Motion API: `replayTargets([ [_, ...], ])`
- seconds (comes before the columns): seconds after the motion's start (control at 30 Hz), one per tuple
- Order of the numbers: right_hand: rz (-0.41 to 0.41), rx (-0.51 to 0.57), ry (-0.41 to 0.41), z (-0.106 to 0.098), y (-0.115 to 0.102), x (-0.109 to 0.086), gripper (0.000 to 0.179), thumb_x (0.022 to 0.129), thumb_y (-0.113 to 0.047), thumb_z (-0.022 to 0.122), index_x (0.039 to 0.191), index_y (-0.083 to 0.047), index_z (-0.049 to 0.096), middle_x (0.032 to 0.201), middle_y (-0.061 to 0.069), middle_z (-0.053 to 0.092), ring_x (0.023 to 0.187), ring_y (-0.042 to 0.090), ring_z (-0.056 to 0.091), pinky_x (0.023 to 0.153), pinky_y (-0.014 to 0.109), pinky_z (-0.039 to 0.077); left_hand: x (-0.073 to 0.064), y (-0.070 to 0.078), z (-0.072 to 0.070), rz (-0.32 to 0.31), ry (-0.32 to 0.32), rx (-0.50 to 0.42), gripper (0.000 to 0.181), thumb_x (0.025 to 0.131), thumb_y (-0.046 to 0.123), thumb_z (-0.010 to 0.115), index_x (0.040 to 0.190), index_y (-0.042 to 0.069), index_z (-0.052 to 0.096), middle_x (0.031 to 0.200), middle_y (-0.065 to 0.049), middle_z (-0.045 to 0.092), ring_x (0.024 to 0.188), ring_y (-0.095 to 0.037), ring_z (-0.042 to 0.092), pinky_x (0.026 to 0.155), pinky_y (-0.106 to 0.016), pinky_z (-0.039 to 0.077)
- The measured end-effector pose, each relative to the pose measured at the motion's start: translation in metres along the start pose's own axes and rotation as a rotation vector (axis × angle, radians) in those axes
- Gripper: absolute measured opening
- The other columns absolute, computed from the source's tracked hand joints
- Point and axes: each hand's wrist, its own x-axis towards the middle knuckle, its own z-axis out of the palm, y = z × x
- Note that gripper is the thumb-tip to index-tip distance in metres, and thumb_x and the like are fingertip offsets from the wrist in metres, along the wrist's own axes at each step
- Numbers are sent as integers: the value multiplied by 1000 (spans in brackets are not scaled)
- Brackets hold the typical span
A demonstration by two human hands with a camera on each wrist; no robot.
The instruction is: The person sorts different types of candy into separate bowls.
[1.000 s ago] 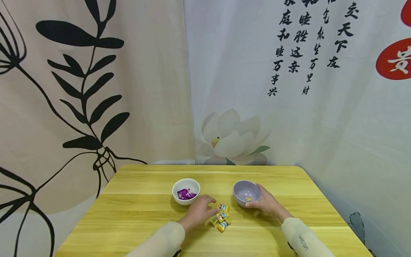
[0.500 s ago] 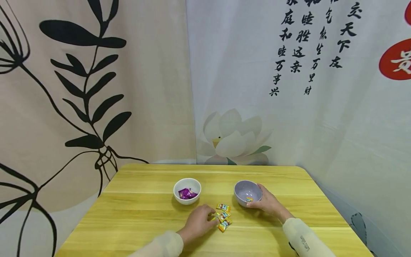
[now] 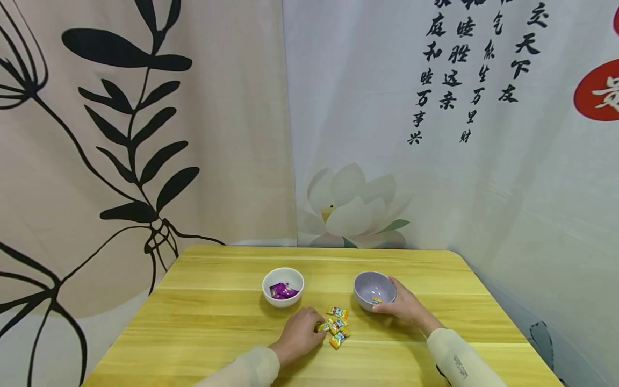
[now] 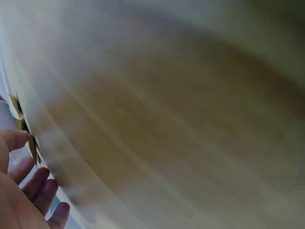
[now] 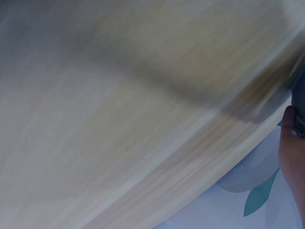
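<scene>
On the table, my left hand reaches the leftmost of several small yellow wrapped candies. Its thumb and index finger pinch that candy; in the left wrist view the thumb meets the edge of the wrapper and the other fingers curl loosely. The other candies lie just to the right. My right hand grips the side of a grayish-purple bowl, thumb toward the near side and fingers round the right rim. A yellow candy lies inside this bowl.
A white bowl with purple-wrapped sweets stands behind my left hand, left of the purple bowl. The wooden table ends at a printed cloth backdrop.
My left hand has come down and back from beside the white bowl to the leftmost candy, its fingers closing there. The right hand keeps its hold on the purple bowl.
</scene>
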Motion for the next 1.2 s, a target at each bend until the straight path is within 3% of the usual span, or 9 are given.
replayTargets([
  [0.27, -3, -1, 2, 0, 1, 2, 115, 73, -40, 87, 153, 7, 19, 151, 29, 33, 134, 45, 38, 107, 59, 33, 3, -3, -1, -19, -34, 36, 26, 78, 25, 81, 96, 7, 76, 89, 1, 63, 83, -15, 57, 78, -36, 50],
  [0.67, -16, 14, 8, 0, 2, 2, 115, 73, -38, 88, 152, 9, 19, 150, 30, 35, 133, 44, 40, 108, 58, 33, 8, -12, -2, 16, -32, 21, 20, 79, 19, 78, 94, 5, 77, 81, 2, 61, 75, -10, 53, 72, -30, 48],
  [1.2, -13, 10, 8, -1, 5, 5, 115, 72, -38, 88, 152, 9, 19, 149, 30, 37, 133, 44, 41, 108, 58, 33, 17, -13, -11, 5, 63, 1, 20, 80, 20, 79, 91, 4, 77, 79, 1, 61, 73, -13, 54, 69, -30, 50],
])
